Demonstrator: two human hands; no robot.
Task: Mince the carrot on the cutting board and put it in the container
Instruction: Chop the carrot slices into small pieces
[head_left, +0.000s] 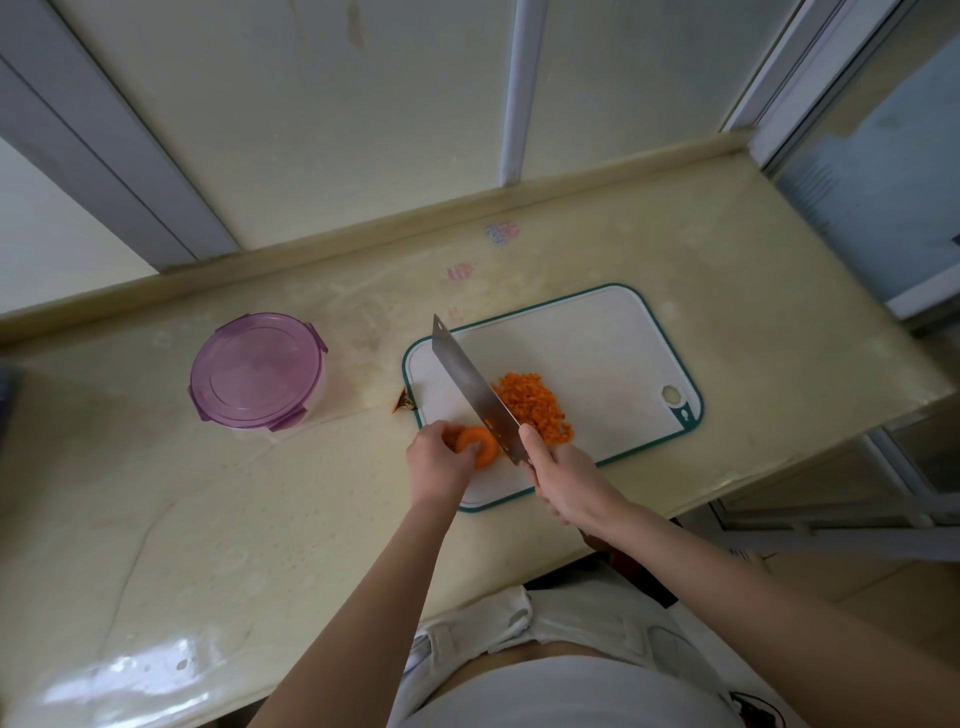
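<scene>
- Both hands work at the near edge of the cutting board. The left hand (441, 457) curls its fingers over the carrot stub (477, 446) and holds it down. The right hand (563, 478) is wrapped tight round the handle of the knife (472, 389), which hides most of the handle.
- The desk (208, 519), pale yellow and glossy, spreads out under both forearms and well off to the left of the left hand.
- The cutting board (597, 353), white with a green rim, lies under both hands and reaches away beyond the right one.
- The container (257, 371), round with a purple clip lid closed on it, stands on the desk well to the left of the left hand, apart from the board.
- The knife's broad blade runs from the right hand's thumb away and leftward, passing between the stub and the minced heap; its heel sits just beside the stub's cut face.
- The minced carrot (532, 408) lies in a loose heap on the board just beyond the right hand, on the blade's right side.
- The stub itself shows only as an orange round end poking from under the left fingers.
- A small dark scrap (404, 402) lies at the board's left edge, just beyond the left hand.
</scene>
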